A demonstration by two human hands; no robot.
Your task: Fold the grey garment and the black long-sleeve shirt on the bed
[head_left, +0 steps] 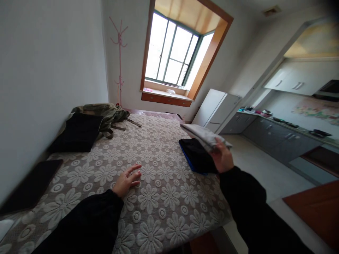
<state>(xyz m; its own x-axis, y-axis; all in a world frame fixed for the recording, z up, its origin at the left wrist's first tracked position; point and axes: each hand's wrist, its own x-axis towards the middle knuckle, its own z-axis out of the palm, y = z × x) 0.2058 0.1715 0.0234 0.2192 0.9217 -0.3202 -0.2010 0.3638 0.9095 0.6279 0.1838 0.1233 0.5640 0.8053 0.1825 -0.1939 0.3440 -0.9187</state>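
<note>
My right hand grips a folded light grey cloth, perhaps a garment, by its near end. The grey cloth is above a folded black cloth with a blue layer showing along its left edge; whether they touch I cannot tell. These lie at the right side of a table covered by a flowered tablecloth. Over the middle of that cloth is my left hand, its fingers apart and nothing in them.
An olive backpack and a black folded item sit at the table's far left. A flat dark object lies nearer on the left edge. Beyond stand a pink coat rack, a white fridge and a kitchen counter.
</note>
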